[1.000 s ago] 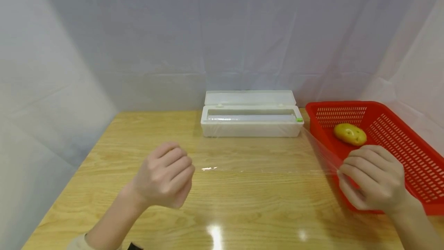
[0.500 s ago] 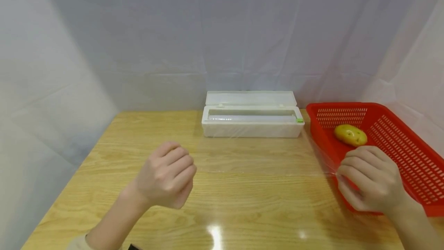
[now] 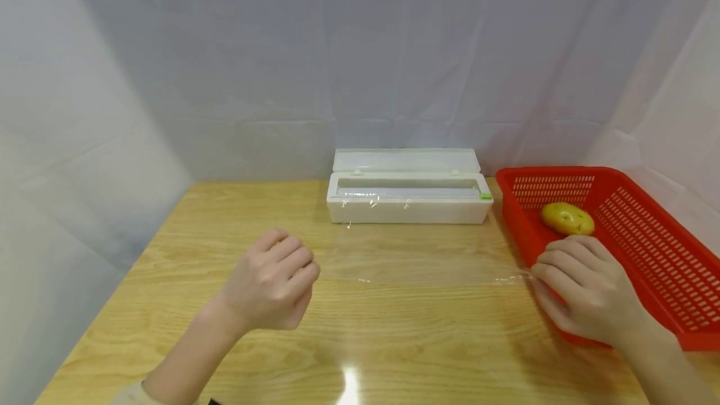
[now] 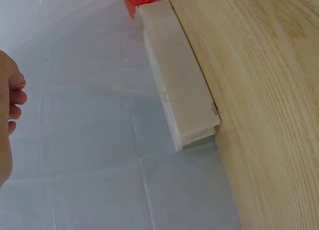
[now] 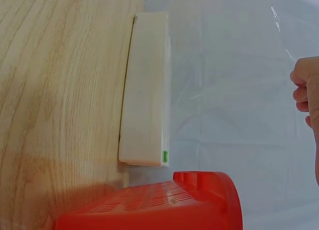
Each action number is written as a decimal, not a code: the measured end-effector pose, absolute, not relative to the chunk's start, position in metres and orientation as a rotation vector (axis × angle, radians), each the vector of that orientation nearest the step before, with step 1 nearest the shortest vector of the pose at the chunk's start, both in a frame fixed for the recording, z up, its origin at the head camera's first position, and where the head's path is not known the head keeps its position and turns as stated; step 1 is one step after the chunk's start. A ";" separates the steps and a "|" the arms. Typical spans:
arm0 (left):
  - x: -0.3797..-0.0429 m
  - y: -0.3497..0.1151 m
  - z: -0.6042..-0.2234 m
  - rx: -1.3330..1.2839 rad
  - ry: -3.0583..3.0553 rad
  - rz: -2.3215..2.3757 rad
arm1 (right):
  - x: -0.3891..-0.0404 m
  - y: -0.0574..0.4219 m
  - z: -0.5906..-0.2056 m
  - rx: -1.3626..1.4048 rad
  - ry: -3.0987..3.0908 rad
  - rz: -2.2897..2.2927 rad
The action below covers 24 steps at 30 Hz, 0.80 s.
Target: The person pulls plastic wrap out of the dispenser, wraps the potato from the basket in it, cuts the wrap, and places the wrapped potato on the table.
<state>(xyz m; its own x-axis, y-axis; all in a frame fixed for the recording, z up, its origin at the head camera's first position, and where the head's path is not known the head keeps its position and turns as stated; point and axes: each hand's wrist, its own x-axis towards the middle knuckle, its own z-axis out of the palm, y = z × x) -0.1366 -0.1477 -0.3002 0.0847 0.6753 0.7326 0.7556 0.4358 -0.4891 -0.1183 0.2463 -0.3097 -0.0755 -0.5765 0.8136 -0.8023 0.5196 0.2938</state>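
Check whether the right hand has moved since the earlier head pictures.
Yes: the right hand has shifted slightly left, judged against the red basket in the head view.

The film [image 3: 419, 261] is clear, box [image 5: 143, 90] white, basket [image 3: 647, 233] red.

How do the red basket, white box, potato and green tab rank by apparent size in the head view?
1. red basket: largest, though partly covered and cut by the picture edge
2. white box
3. potato
4. green tab: smallest
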 end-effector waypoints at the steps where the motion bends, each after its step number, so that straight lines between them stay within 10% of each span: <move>1: -0.137 -0.148 -0.301 -1.275 -1.630 -0.095 | -0.119 0.246 -0.311 1.163 -1.765 0.281; 24: -0.153 -0.152 -0.358 -1.408 -1.932 0.038 | -0.127 0.250 -0.361 1.201 -2.147 0.130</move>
<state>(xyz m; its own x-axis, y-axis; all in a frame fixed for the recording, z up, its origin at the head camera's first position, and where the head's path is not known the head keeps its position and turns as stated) -0.1529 -0.1516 -0.3578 -0.1308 0.8347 0.5350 0.8132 0.3990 -0.4236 -0.1268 0.2496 -0.3609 -0.3561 -0.7225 0.5926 -0.7887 0.5725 0.2241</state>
